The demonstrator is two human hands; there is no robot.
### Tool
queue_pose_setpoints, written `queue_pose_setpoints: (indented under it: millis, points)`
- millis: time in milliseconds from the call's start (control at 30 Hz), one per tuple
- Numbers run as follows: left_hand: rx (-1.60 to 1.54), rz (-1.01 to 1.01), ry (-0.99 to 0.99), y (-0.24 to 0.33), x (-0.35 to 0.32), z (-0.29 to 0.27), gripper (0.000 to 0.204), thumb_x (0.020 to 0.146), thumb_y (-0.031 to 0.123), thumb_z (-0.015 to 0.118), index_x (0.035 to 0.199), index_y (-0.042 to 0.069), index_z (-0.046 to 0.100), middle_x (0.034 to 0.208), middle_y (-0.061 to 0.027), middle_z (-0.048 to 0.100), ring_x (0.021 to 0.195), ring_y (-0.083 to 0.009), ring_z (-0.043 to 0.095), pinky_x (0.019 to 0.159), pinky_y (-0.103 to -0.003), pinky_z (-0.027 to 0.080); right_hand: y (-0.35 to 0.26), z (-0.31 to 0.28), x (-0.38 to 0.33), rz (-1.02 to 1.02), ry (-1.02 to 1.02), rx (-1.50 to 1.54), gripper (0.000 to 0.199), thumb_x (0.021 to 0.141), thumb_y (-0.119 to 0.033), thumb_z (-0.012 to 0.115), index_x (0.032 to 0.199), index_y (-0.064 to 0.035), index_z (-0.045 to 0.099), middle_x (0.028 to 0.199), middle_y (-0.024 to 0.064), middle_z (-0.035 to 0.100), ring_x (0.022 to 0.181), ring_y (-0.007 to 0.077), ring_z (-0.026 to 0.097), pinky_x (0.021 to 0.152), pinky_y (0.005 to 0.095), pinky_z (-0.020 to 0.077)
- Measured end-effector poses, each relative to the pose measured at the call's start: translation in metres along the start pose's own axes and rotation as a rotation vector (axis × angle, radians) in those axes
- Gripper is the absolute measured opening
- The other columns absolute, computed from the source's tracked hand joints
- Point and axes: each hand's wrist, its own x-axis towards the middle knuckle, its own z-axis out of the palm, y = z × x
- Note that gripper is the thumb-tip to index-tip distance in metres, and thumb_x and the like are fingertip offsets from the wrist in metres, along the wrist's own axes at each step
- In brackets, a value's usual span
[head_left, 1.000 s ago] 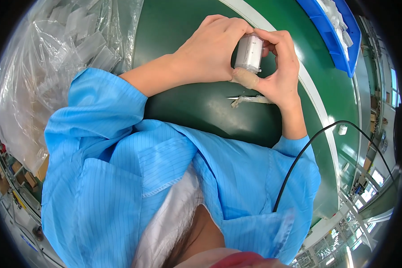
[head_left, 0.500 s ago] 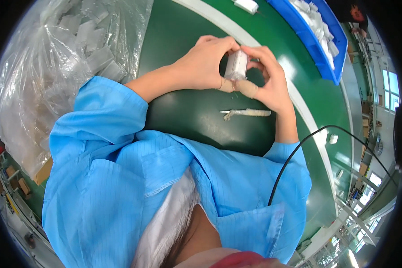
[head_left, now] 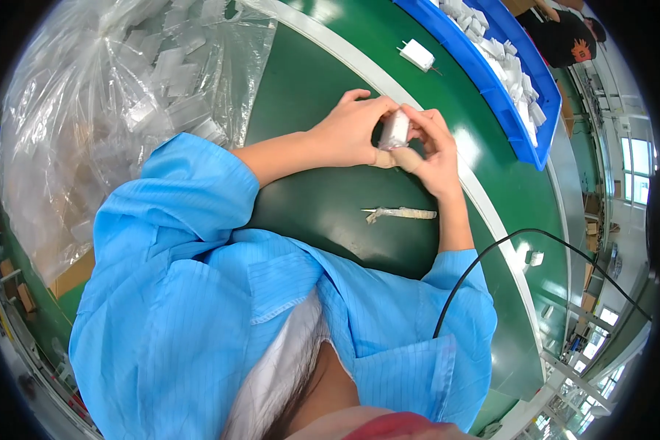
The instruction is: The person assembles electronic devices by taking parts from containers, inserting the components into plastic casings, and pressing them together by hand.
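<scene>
Compared with the earlier frames, both hands and the small white block (head_left: 394,130) sit farther up the green work surface (head_left: 308,88), toward 12 o'clock, and the block appears more end-on. The left hand (head_left: 348,136) and right hand (head_left: 431,150) are pressed together around the block, fingertips pinching it from both sides; this two-sided hold probably steadies it for close work above the surface. A taped fingertip shows just below the block. A slim pale tool (head_left: 402,213) lies flat at 6 o'clock from the hands, near them, apart from both. One white plug-shaped part (head_left: 417,53) rests at 12 o'clock, beside the blue tray (head_left: 517,136) running from 1 to 3 o'clock. A clear plastic bag (head_left: 117,117) bounds the 9 o'clock side. Open surface remains between hands and bag; a black cable (head_left: 491,253) crosses at 5 o'clock.
</scene>
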Motion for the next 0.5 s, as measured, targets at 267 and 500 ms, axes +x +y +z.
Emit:
queue_pose_setpoints:
  millis: [267, 500]
  points:
    - [0.053, -0.035, 0.109, 0.014, -0.007, -0.014, 0.08, 0.079, 0.042, 0.071, 0.138, 0.001, 0.037, 0.132, -0.0226, 0.047, 0.125, -0.035, 0.044, 0.108, -0.046, 0.029, -0.001, -0.079, -0.011, 0.059, 0.253, -0.703, 0.053, 0.071, -0.021, 0.078, 0.121, -0.0112, 0.064, 0.114, 0.0079, 0.059, 0.092, 0.0165, 0.054, 0.078, 0.0281, 0.0451]
    - [0.773, -0.543, 0.071, -0.026, 0.023, -0.157, 0.027, 0.084, 0.023, 0.062, 0.105, 0.006, 0.066, 0.097, -0.0131, 0.068, 0.091, -0.0275, 0.066, 0.079, -0.039, 0.053, 0.014, -0.067, 0.032, 0.73, 0.216, -0.67, 0.06, 0.088, -0.055, 0.054, 0.09, 0.0028, 0.069, 0.064, 0.0109, 0.065, 0.069, 0.0239, 0.064, 0.072, 0.0341, 0.05]
